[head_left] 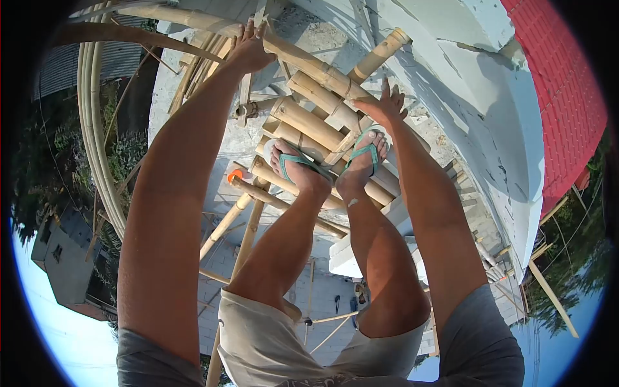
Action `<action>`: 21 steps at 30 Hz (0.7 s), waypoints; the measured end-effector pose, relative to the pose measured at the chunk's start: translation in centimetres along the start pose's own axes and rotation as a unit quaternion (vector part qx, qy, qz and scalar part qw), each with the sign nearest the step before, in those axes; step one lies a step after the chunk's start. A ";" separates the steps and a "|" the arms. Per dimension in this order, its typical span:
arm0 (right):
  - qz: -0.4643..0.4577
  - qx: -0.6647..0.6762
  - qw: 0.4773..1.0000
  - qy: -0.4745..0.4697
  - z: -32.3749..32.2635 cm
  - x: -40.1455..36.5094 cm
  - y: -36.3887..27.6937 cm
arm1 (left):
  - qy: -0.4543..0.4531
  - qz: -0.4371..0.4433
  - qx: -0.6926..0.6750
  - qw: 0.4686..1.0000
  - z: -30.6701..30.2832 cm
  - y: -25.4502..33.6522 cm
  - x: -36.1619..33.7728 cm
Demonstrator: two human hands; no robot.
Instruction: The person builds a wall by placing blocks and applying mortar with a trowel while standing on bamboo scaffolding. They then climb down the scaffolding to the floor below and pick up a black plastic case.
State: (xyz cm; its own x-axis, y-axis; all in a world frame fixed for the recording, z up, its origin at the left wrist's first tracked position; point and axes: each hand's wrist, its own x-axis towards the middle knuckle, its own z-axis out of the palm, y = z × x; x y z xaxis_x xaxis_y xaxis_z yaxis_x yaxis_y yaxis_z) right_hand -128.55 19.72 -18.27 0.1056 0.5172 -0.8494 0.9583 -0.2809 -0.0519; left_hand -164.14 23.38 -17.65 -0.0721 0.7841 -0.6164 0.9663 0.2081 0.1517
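My left hand (248, 51) is at the upper left of centre, over a long bamboo pole (316, 69), fingers stretched out and apart. Whether its palm presses on the pole cannot be made out. Farther right, my right hand (385, 106) is spread beside the lower part of that same pole, its thumb pointing toward it. Neither hand holds anything. Under my feet, in green-strapped sandals (293, 160), lie several cut bamboo lengths (309, 121) side by side as a platform. A short bamboo piece (380, 55) crosses behind the long pole.
To the right stands a pale block wall (477, 122) with a red tiled surface (564, 97) beyond. Bamboo supports (248, 235) drop toward a grey floor far below. An orange object (235, 175) sits by a pole end. Curved bamboo strips (93, 129) rise at left.
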 end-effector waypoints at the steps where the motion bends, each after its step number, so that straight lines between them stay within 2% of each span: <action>1: -0.009 0.013 1.000 -0.024 0.8 0.3 0.8 | -0.010 0.009 -0.002 1.000 1.0 -0.3 0.8; 4: -0.045 -0.019 0.998 -0.031 2.9 1.8 2.2 | -0.047 0.016 -0.048 0.998 3.1 0.3 1.3; 7: -0.099 -0.011 0.995 0.004 3.6 2.3 4.0 | -0.022 0.017 -0.048 0.998 4.9 0.7 1.4; 10: -0.096 -0.019 0.995 0.020 4.0 2.4 4.0 | 0.007 0.021 -0.048 0.999 4.0 0.4 1.2; 12: -0.097 -0.006 0.995 0.030 4.2 1.8 4.0 | -0.082 0.023 0.011 0.996 2.7 0.1 1.3; 16: -0.102 -0.009 0.994 0.022 3.7 2.5 3.8 | -0.055 0.020 0.020 0.998 3.1 -0.6 1.1; 17: -0.104 -0.009 0.994 0.033 3.8 2.4 3.8 | -0.006 0.020 -0.093 0.995 3.7 -0.5 0.6; 18: -0.107 -0.012 0.993 0.040 4.1 1.9 4.0 | -0.010 0.010 -0.089 0.996 4.2 -0.3 0.0; 21: -0.122 -0.009 0.991 0.047 4.0 1.8 3.9 | 0.085 -0.002 -0.227 0.970 4.7 -0.3 0.5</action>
State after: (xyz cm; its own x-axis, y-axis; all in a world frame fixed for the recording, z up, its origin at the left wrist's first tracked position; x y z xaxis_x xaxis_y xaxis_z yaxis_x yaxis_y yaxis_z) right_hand -125.75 16.28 -22.09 -0.1055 0.6418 -0.7596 0.9628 -0.1251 -0.2394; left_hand -163.25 20.95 -21.62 -0.1531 0.8593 -0.4881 0.7600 0.4181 0.4976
